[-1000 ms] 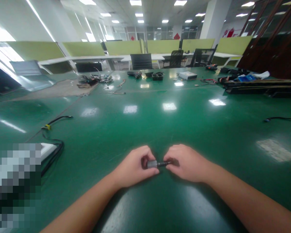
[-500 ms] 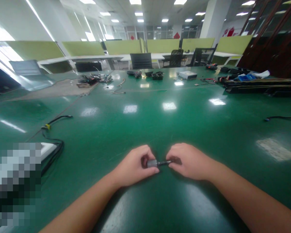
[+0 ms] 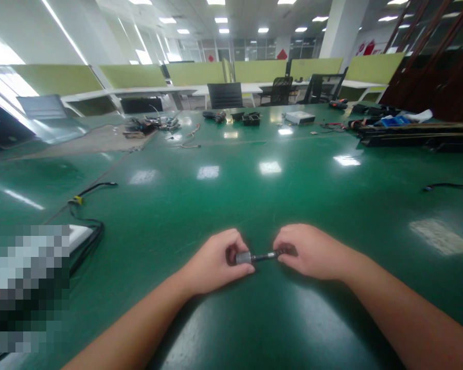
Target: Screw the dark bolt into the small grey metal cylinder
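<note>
My left hand is closed around a short grey cylinder with a ribbed-looking surface, its thumb along the near side. Out of the cylinder's right end runs a thin dark rod with a shiny band near its far end. My right hand pinches the rod's right end, where a darker, ridged-looking stretch shows between thumb and fingers. Cylinder and rod lie in one line, almost level, just above the green tabletop. Whether the rod is fixed in the cylinder or slides in it, I cannot tell.
At left lies a blurred-out device with a black cable beside it. Another cable is at right. Farther back are a white box, dark tools and a stack of black bars.
My right hand has moved right and slightly up, so more of the rod shows between my hands. My left hand has stayed almost in place on the cylinder.
</note>
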Motion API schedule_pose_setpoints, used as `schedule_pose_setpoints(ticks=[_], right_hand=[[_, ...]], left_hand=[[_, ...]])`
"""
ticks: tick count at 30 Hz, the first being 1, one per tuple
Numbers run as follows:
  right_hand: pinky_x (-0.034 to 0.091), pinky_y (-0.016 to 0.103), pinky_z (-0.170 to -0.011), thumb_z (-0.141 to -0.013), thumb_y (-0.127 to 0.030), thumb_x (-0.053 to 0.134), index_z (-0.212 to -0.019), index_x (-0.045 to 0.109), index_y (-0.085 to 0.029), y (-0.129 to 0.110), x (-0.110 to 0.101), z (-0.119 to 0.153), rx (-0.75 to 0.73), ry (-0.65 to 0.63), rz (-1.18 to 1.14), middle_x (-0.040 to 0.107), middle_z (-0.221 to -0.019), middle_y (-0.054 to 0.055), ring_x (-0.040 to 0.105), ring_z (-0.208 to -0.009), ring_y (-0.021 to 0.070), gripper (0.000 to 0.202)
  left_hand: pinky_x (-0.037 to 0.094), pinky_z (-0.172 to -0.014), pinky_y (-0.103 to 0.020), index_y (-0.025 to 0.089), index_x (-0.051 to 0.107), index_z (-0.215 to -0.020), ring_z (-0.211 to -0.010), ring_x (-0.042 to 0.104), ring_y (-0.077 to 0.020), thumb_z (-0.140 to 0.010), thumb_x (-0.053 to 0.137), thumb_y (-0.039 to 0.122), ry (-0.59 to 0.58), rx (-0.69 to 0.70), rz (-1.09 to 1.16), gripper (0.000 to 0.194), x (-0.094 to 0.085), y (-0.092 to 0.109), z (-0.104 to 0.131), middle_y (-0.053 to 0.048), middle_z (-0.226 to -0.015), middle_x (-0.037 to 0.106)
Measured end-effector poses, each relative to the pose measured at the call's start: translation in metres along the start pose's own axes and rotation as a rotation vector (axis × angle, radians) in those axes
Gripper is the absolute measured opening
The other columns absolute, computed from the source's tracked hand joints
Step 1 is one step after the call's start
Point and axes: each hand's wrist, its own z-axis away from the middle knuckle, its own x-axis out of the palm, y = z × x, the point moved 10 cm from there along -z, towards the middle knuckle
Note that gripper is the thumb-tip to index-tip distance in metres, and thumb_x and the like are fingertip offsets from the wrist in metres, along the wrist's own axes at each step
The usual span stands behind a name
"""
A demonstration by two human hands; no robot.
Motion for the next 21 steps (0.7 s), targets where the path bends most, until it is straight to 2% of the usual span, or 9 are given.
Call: schedule_pose_setpoints(ticks=[8, 11, 16, 21], right_hand=[[0.040, 0.026, -0.065, -0.081, -0.017, 0.072, -0.089, 0.074, -0.022, 0.007, -0.004, 0.001, 0.050, -0.020, -0.058, 0.069, -0.082, 0.000, 0.059, -0.072, 0.0136, 0.009], [0.041, 0.026, -0.067, -0.084, -0.020, 0.072, -0.091, 0.074, -0.022, -0.001, 0.004, -0.003, 0.010, -0.015, -0.087, 0.069, -0.084, 0.000, 0.060, -0.074, 0.0140, 0.008], [0.042, 0.031, -0.080, -0.091, -0.026, 0.067, -0.098, 0.075, -0.021, -0.026, 0.020, -0.016, -0.115, 0.078, -0.066, 0.071, -0.091, 0.004, 0.061, -0.090, 0.0183, 0.011], [0.042, 0.031, -0.078, -0.089, -0.027, 0.069, -0.096, 0.074, -0.021, -0.029, 0.022, -0.020, -0.114, 0.132, -0.055, 0.071, -0.090, 0.003, 0.059, -0.088, 0.0185, 0.011]], left_hand=[[0.040, -0.061, -0.024, 0.017, 0.061, -0.083, -0.068, 0.054, -0.0131, -0.078, 0.078, 0.034, 0.000, 0.007, -0.006, 0.024, 0.000, 0.000, 0.000, 0.001, -0.079, 0.060], [0.040, -0.062, -0.024, 0.017, 0.061, -0.082, -0.068, 0.054, -0.0133, -0.078, 0.078, 0.033, 0.009, 0.017, -0.008, 0.024, 0.001, 0.000, 0.000, 0.001, -0.078, 0.059], [0.040, -0.064, -0.025, 0.018, 0.061, -0.085, -0.072, 0.054, -0.0143, -0.077, 0.080, 0.034, 0.088, 0.060, -0.040, 0.026, -0.003, 0.003, 0.000, 0.000, -0.081, 0.058], [0.041, -0.066, -0.025, 0.017, 0.061, -0.087, -0.073, 0.055, -0.0145, -0.079, 0.078, 0.039, 0.080, 0.078, -0.027, 0.029, -0.003, 0.003, 0.001, 0.000, -0.082, 0.059]])
